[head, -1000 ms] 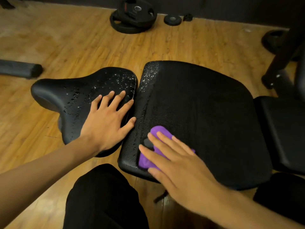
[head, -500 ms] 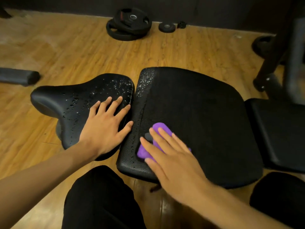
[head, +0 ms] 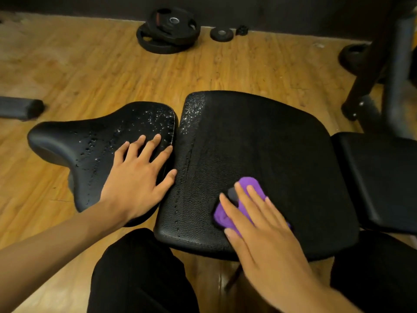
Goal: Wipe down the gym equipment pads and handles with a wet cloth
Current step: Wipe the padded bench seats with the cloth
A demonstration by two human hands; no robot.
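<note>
A large black bench pad (head: 259,141) fills the middle of the view, with water droplets along its left edge. My right hand (head: 257,222) lies flat with straight fingers on a purple cloth (head: 248,184), pressing it onto the pad's near part. To the left sits a smaller black saddle-shaped pad (head: 90,141), speckled with droplets. My left hand (head: 137,175) rests open on that pad's right side, fingers spread.
Another black pad (head: 379,177) adjoins on the right. A dark machine frame (head: 370,71) stands at the upper right. Weight plates (head: 168,30) lie on the wooden floor at the back. A black foam roller (head: 20,108) lies far left. My knees in black trousers are below.
My right hand has slid the purple cloth rightward across the large pad, away from its left edge. The left hand stays put on the small pad.
</note>
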